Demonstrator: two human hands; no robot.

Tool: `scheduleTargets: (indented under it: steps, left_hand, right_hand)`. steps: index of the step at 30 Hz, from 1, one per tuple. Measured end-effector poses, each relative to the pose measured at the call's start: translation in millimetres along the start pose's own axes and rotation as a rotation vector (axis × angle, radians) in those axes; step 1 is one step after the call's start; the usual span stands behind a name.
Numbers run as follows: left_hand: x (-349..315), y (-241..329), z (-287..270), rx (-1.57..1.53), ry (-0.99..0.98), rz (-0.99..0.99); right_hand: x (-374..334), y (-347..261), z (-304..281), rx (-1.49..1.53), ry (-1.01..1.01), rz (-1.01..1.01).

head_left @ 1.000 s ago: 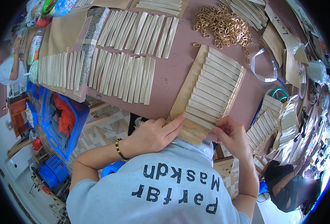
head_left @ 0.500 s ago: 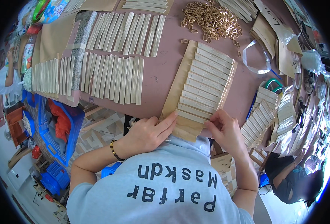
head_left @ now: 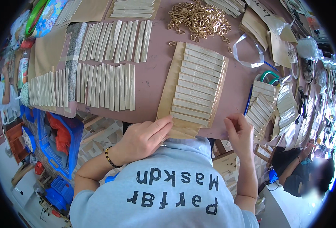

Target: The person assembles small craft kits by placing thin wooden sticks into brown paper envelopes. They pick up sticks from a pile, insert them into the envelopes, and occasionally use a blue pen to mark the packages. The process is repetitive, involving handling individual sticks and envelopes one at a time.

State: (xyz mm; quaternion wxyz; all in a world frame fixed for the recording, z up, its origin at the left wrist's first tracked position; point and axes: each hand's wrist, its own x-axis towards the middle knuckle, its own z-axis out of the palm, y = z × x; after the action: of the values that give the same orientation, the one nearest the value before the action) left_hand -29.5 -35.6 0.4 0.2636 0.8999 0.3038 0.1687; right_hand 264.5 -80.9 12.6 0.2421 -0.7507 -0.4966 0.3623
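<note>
A brown paper sheet (head_left: 168, 91) lies slanted on the table, its near end reaching the table edge. Across it runs a column of pale flat strips (head_left: 199, 79) with embossed marks. Outstretched fingers of my left hand (head_left: 147, 138) rest on the sheet's lower left edge, by the end of the nearest strip. My left thumb is hidden; a small whitish bit (head_left: 163, 144) shows beneath that hand. Right of the sheet, my right hand (head_left: 241, 131) is raised off it, thumb and forefinger curled together in a pinch. Whatever sits between those fingertips is too small to make out.
Gold-coloured metal loops (head_left: 202, 19) lie heaped beyond the sheet. Rows of pale strips (head_left: 107, 85) cover the table's left. To the right are green-handled scissors (head_left: 270, 76), a clear tape ring (head_left: 247, 51) and more stripped sheets (head_left: 259, 114). Another person (head_left: 303, 171) sits at right.
My right hand has lifted away from the strips' right end and moved right, off the sheet. My left hand stays on the sheet's edge. The whole view has shifted slightly.
</note>
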Motion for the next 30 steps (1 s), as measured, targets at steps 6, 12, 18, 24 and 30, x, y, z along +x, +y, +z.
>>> scheduleTargets:
  steps: [6, 12, 18, 24, 30]
  left_hand:
    - [29.5, 10.6, 0.8, 0.095, -0.056, 0.164]
    - [45.3, 16.1, 16.2, 0.145, -0.099, 0.187]
    - [44.2, 16.0, 23.9, 0.082, -0.117, 0.107]
    - [65.8, 21.5, 29.8, -0.068, -0.136, -0.056]
    - [84.6, 32.3, 36.0, 0.027, -0.204, -0.173]
  right_hand:
    - [-19.9, 0.5, 26.4, -0.134, 0.065, -0.468]
    - [-22.8, 10.1, 42.9, -0.258, 0.099, -0.603]
    - [-18.6, 10.3, 42.0, -0.2, 0.113, -0.561]
    - [-6.7, 12.0, 35.5, -0.164, 0.171, -0.54]
    - [-2.4, 15.5, 27.9, -0.158, 0.207, -0.497]
